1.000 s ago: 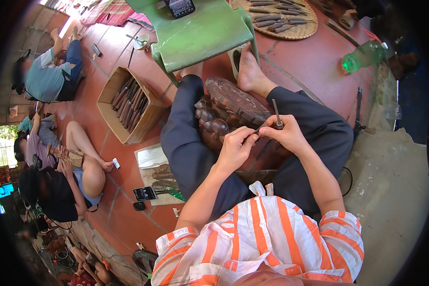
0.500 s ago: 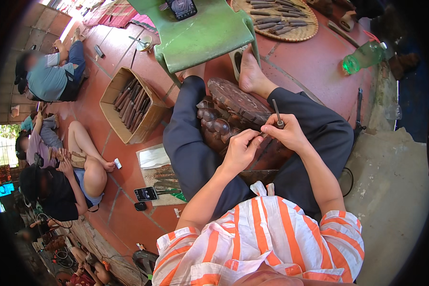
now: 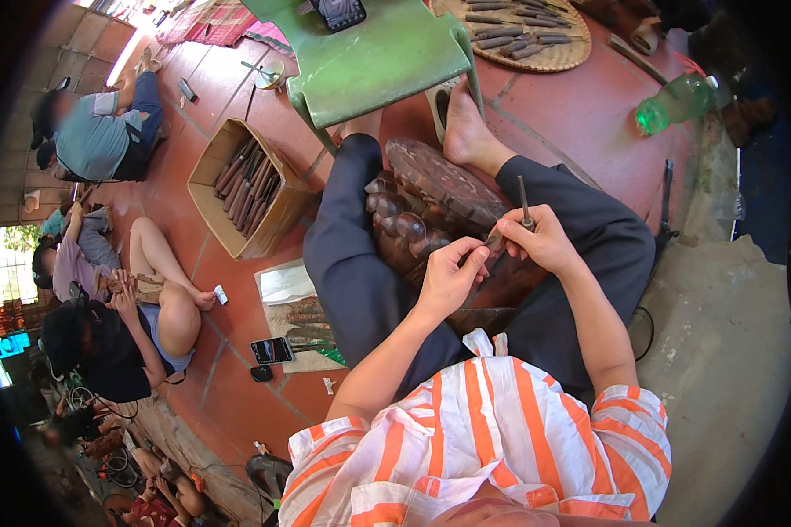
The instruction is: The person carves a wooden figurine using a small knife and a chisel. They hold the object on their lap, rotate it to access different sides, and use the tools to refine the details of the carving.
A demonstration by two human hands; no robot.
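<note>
Okay, right hand (image 3: 540, 241) half curled round a slim dark tool (image 3: 525, 200), shaft pointing up, sitting just above the carved dark wood piece (image 3: 435, 198) between the legs. Left hand (image 3: 453, 277) just beside it, fingers pinched together; can't tell what, if anything, it grips. Green plastic chair (image 3: 378, 75) blocks the far side over the feet, phone (image 3: 338, 12) on its seat. Cardboard box (image 3: 288, 211) of dark-handled tools near the left shin; pale sheet (image 3: 286, 285) with more tools beside the left thigh, second phone (image 3: 272, 351) at its edge. Woven tray (image 3: 578, 54) of tools and green bottle (image 3: 677, 104) far right. Surface: red tile floor (image 3: 580, 123), grey concrete (image 3: 716, 342) at right. Other people sit along the left.
</note>
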